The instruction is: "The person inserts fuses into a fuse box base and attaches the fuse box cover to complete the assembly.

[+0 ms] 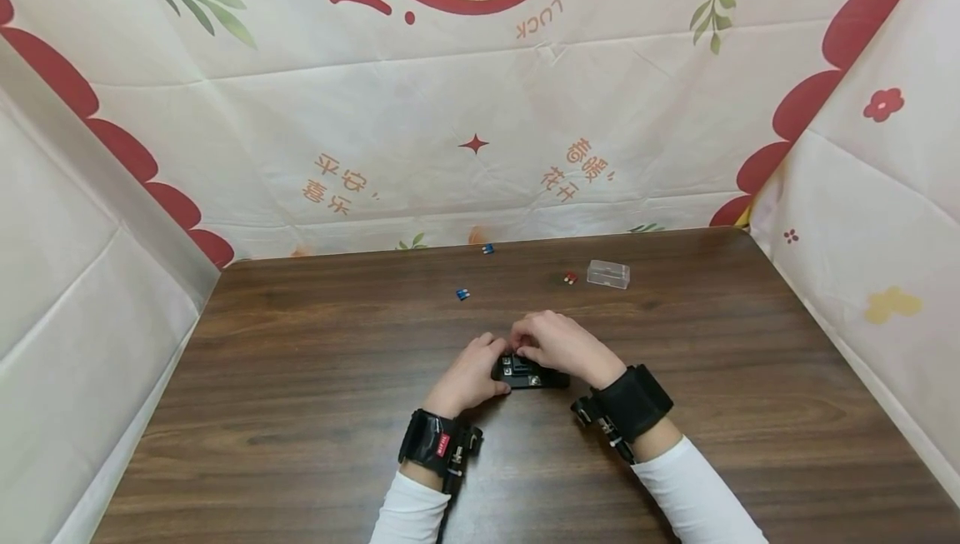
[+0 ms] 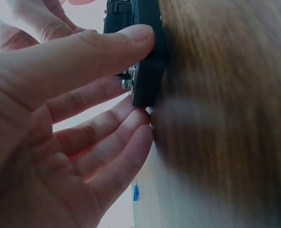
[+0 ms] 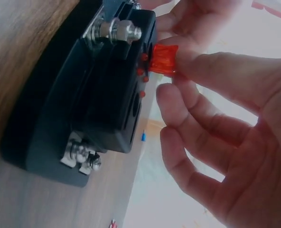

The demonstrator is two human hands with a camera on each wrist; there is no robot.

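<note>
At block, right hand (pinching red fuse)

A clear rectangular plastic box lies near the back of the brown wood-grain tabletop. Just left of the box sits a tiny red-and-pale piece, perhaps a fuse, though too small to be sure. Farther left of it lie a small blue piece and, slightly farther back than the box, a second blue piece. Behind the box hangs a white cloth printed with red scallops and green leaves.
</note>
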